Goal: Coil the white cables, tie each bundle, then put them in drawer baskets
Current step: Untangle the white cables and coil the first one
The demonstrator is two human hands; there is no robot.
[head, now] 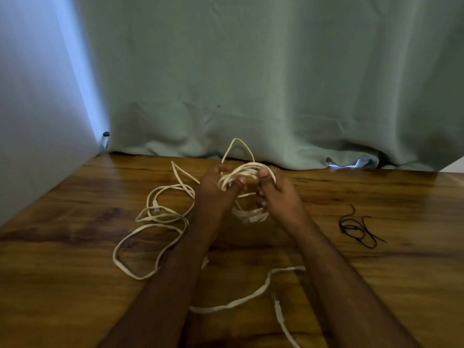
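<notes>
White cables (160, 222) sprawl in loose loops across the wooden table (62, 285), the largest tangle at 9 o'clock from your hands and a flat run (251, 296) trailing toward 6 o'clock between your forearms. At centre, you hold the coil (241, 172) just above the table: your left hand (213, 194) grips its left side with fingers curled round the strands, and your right hand (278, 192) pinches the right side, thumb on top. The coil's long axis runs from 9 to 3 o'clock between the two grips, with one loop standing up toward 12. Slack feeding the coil lies mostly at 9 o'clock, nearer your left hand, so the next wraps likely draw from that side. Black ties (359, 228) wait at 3 o'clock, well apart, nearer your right hand. No drawer baskets are in view.
</notes>
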